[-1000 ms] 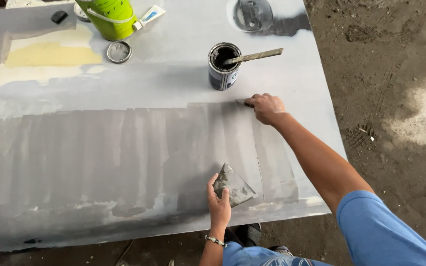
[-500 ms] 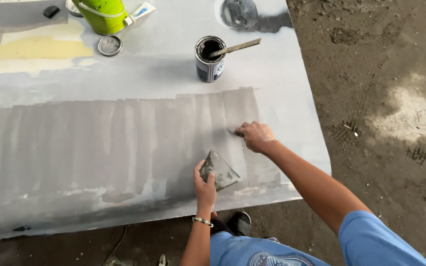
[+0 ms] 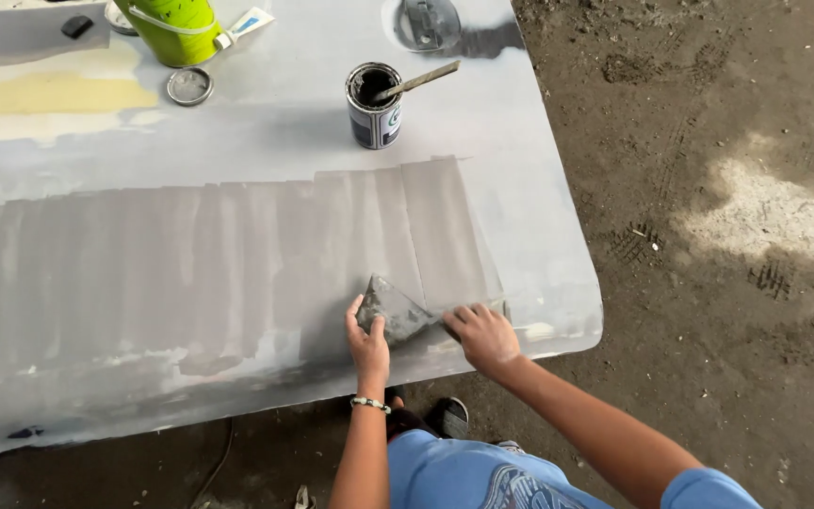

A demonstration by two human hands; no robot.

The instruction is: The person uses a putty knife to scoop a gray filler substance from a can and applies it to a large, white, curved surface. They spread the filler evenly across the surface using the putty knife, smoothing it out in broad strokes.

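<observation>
Left hand [image 3: 369, 341] fingers curled in a grip, braceleted wrist straight, right hand [image 3: 482, 336] palm-down, both forearms extended forward

The single head-worn camera looks steeply down, from close above, at the grey panel [image 3: 237, 254] and dirt ground [image 3: 708, 236].

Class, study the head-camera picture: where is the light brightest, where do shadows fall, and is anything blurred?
Head view: brightest on a sunlit patch of dirt ground; soft, even light on the grey panel; a faint shadow spreads left of the paint can; left hand, right hand and scraper look sharp, no glare.
</observation>
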